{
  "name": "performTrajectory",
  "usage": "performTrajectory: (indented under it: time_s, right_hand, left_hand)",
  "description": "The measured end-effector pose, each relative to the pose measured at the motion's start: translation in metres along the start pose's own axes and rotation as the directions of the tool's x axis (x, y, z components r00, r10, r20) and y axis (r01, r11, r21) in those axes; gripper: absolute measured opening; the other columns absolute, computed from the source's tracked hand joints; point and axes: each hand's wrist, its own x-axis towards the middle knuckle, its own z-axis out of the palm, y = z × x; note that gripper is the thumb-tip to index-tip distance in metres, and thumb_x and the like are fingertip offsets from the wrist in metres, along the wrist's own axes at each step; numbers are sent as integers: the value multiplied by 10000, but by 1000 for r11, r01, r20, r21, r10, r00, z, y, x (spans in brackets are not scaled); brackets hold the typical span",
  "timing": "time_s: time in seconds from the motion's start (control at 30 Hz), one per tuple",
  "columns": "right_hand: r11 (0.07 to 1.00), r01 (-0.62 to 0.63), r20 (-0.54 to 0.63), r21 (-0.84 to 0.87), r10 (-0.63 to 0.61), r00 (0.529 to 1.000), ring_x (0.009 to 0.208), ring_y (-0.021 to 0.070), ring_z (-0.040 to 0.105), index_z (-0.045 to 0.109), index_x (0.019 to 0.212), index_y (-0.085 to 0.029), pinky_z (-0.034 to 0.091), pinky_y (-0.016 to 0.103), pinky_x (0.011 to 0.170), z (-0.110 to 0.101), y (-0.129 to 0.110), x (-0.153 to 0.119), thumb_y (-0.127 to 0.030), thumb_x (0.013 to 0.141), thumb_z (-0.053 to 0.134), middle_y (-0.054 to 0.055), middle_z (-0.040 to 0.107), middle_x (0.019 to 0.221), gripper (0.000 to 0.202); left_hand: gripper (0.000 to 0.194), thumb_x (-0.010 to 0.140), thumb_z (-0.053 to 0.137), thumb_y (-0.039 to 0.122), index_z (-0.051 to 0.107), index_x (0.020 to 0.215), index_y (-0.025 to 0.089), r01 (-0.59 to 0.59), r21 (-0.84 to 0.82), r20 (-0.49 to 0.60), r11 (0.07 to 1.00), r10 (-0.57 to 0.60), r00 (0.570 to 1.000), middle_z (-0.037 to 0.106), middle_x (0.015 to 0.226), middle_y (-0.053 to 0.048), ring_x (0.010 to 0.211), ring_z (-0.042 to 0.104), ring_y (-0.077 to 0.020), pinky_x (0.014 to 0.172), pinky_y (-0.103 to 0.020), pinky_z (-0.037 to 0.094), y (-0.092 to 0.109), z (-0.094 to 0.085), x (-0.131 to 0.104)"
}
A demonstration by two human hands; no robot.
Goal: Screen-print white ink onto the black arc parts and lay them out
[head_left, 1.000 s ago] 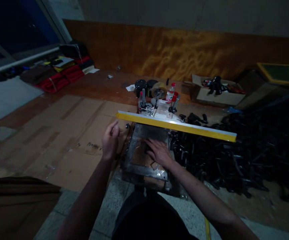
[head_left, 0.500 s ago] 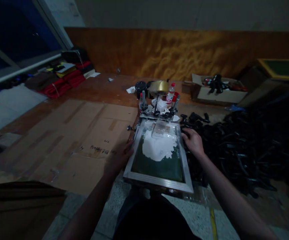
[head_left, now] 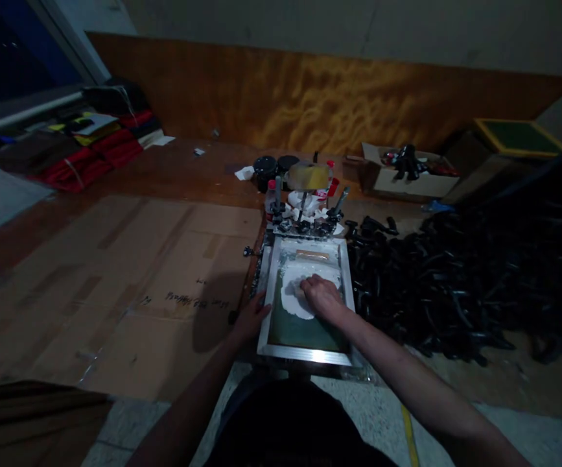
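Observation:
A silk-screen frame (head_left: 264, 327) with a metal rim and green mesh lies in front of me. White ink (head_left: 291, 303) is spread over the middle of its mesh. My left hand (head_left: 254, 316) grips the frame's left rim, its fingers dim and partly hidden. Over the ink is my right hand (head_left: 322, 297), fingers curled together; a blurred greyish patch shows by the fingertips, and what they hold is unclear. A squeegee with a wooden strip (head_left: 312, 255) rests at the far end of the screen. Behind it stands the hinge clamp (head_left: 304, 226).
Many black plastic parts (head_left: 421, 285) are heaped to the right. Flattened cardboard (head_left: 164, 259) covers the table at left. Behind the clamp stand a roll of tape (head_left: 308, 176), black tubs (head_left: 264, 170) and bottles (head_left: 271, 198). An open carton (head_left: 414, 183) sits at the back right.
My right hand has left the frame's right side and moved in over the ink, its fingers now curled. The squeegee looks further back and flatter. My left hand stays at the left rim.

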Motion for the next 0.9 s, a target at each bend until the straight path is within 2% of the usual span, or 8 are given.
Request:
performTrajectory:
  time_s: [0.1, 0.2, 0.37, 0.57, 0.67, 0.77, 0.83, 0.9]
  right_hand:
    - [966, 255, -2, 30, -255, 967, 1003, 229, 581, 645, 1036, -158, 442, 305, 813, 10, 1, -21, -143, 930, 455, 103, 686, 1024, 218]
    - [922, 377, 5, 92, -379, 926, 949, 210, 584, 649, 966, -172, 426, 297, 817, 6, 10, -27, -127, 875, 517, 71, 685, 974, 167]
    - [976, 201, -120, 81, -190, 974, 941, 222, 562, 643, 1000, -162, 412, 307, 768, 10, 7, -18, -149, 879, 521, 92, 675, 991, 172]
    - [961, 256, -87, 105, -248, 965, 979, 227, 570, 652, 1080, -160, 433, 308, 804, 19, -1, -28, -168, 866, 558, 91, 675, 1034, 234]
    - [979, 100, -150, 176, -73, 986, 983, 214, 602, 592, 1277, -224, 441, 280, 784, -6, 9, -3, -255, 900, 558, 65, 680, 1067, 379]
    - [970, -84, -245, 230, 141, 959, 969, 224, 632, 428, 1460, -303, 456, 279, 765, -39, 34, 27, -400, 920, 560, 61, 675, 1136, 564]
    - [944, -166, -323, 286, 258, 911, 947, 228, 647, 483, 1428, -280, 469, 289, 771, -57, 63, 31, -427, 926, 550, 76, 685, 1135, 528]
    - [884, -265, -414, 386, 422, 806, 924, 215, 656, 611, 1300, -196, 477, 287, 787, -62, 95, 19, -360, 943, 518, 96, 706, 1098, 404]
  left_hand:
    - [631, 838, 554, 432, 503, 1387, 125, -28, 6, -26, 1000, 29, 999, 727, 1047, -107, 961, 674, -248, 855, -364, 533, -3, 1, -1]
    - [608, 858, 537, 425, 502, 1389, 132, -33, 8, -38, 999, 33, 999, 730, 1056, -103, 983, 674, -249, 870, -373, 531, -2, 2, -3]
    - [587, 866, 527, 396, 515, 1376, 106, -33, 38, -68, 999, 35, 997, 727, 1078, -124, 958, 681, -246, 873, -373, 527, 3, 3, -6]
    - [582, 857, 529, 380, 525, 1365, 96, -31, 43, -88, 999, 35, 996, 732, 1010, -111, 899, 679, -231, 832, -353, 532, 11, 4, -10]
    - [608, 857, 526, 375, 491, 1395, 93, -17, 34, -55, 999, 19, 998, 733, 915, -97, 836, 674, -229, 772, -348, 539, 27, -2, -18]
    - [613, 845, 556, 366, 489, 1405, 126, 2, 22, -77, 1000, 0, 997, 732, 969, -97, 842, 672, -230, 740, -331, 545, 54, -13, -30]
    - [498, 869, 536, 394, 587, 1313, 174, -40, 2, -128, 999, 40, 991, 721, 1071, -84, 902, 672, -220, 755, -303, 549, 78, -21, -36]
    - [397, 902, 483, 420, 691, 1140, 181, -139, -35, -200, 990, 130, 971, 727, 1044, -69, 898, 674, -203, 727, -270, 554, 105, -28, -37]
